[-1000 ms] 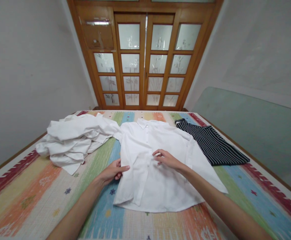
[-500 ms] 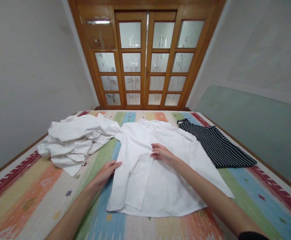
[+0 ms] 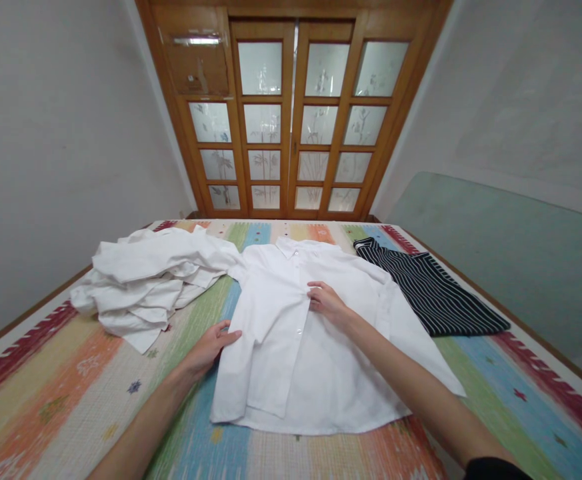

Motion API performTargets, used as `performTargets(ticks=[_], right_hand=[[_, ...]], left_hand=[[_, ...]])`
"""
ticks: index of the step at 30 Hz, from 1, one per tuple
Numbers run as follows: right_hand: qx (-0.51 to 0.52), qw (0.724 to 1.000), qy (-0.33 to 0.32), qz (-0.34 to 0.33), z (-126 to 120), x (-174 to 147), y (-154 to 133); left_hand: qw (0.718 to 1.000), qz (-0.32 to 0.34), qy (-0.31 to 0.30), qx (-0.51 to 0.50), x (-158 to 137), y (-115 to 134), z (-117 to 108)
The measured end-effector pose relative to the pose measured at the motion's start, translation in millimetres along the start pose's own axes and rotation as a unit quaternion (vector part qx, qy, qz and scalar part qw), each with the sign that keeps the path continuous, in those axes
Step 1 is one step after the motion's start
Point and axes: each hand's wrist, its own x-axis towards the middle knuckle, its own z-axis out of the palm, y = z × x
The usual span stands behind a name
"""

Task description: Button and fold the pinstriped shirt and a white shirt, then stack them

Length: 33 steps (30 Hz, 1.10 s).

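Observation:
A white button-up shirt [image 3: 341,373] lies spread front side up on the striped cover, its collar at the far end. At its middle, my right hand [image 3: 327,301] pinches the front edge by the buttons, and creases run from there toward the left side. My left hand [image 3: 214,345] is at the left sleeve, with the thumb on top of its outer edge and the other fingers partly hidden behind it.
A crumpled pile of white cloth [image 3: 155,280] lies to the left, touching the shirt's shoulder. Black-and-white striped folded cloth [image 3: 433,290] lies on the right. The colourful striped cover [image 3: 91,393] runs toward wooden doors [image 3: 293,120] with glass panes. A pale green panel [image 3: 495,247] stands along the right.
My right hand has moved slightly right and closed on the shirt's front edge, which is now pulled to the right with new creases. My left hand stays at the sleeve.

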Motion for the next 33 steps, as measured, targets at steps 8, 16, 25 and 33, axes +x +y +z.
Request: performTargets(ticks=[8, 16, 25, 33], right_hand=[[-0.045, 0.989, -0.137, 0.016, 18.2, -48.8, 17.4], [0.046, 0.998, -0.02, -0.027, -9.9, -36.6, -2.1], [-0.18, 0.951, -0.222, -0.122, -11.7, -79.5, 41.2], [-0.258, 0.923, -0.261, -0.114, -21.3, -109.8, 35.3]], left_hand=[[1.0, -0.006, 0.0, 0.012, 4.9, -1.5, 4.4], [0.993, 0.004, 0.029, 0.117, 5.7, -2.4, 4.9], [0.976, -0.009, 0.115, 0.183, 58.8, 21.0, -10.7], [0.908, 0.086, 0.192, 0.361, 125.7, 54.4, -22.0]])
